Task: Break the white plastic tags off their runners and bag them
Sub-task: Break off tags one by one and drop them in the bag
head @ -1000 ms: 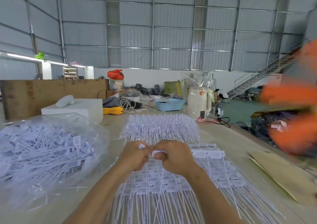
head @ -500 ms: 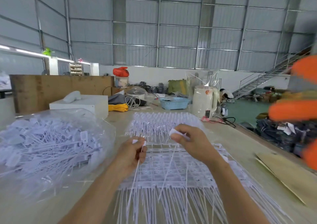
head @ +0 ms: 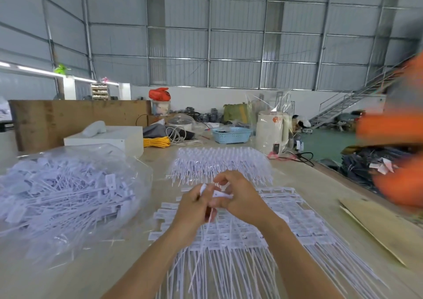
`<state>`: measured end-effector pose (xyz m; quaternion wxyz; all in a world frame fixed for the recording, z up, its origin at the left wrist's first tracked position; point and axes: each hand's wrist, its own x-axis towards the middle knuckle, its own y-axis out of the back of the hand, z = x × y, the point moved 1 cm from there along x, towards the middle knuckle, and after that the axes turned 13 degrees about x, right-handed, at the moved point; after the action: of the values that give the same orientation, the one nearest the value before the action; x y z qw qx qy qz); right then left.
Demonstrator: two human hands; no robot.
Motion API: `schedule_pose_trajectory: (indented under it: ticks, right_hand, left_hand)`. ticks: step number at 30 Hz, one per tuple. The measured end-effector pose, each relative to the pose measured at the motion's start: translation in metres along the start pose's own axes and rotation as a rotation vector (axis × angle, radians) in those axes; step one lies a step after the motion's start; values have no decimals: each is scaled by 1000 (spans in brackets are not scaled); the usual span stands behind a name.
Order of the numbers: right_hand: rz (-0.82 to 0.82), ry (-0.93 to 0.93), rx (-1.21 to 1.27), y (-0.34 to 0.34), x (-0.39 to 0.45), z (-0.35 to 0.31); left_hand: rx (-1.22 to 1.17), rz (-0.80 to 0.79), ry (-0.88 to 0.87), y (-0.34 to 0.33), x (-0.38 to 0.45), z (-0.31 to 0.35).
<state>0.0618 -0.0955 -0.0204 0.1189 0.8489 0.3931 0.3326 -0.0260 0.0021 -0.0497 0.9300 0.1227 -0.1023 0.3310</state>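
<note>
Hands (head: 217,202) together, pinching white tags (head: 218,194) above runners (head: 242,234).

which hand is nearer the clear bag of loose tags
Left. The left hand is over the sheet of tags, just right of the clear bag. The right hand is beyond it, farther right, both pinching white tags.

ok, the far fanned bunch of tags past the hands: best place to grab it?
Judging by its pose, take the far tag bunch along its far edge, where the heads line up in a dense row, coming from above. The near edge is only loose, splayed tails, likely to slip apart.
</note>
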Motion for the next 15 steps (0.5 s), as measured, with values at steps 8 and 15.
schedule_pose_trajectory:
  ticks: [8, 15]
  right_hand:
    - [-118, 34, -66, -2, -2, 6]
    - [-76, 104, -565, 3, -4, 13]
  left_hand:
    - [106, 70, -25, 5, -2, 4]
    - [408, -24, 61, 18, 6, 3]
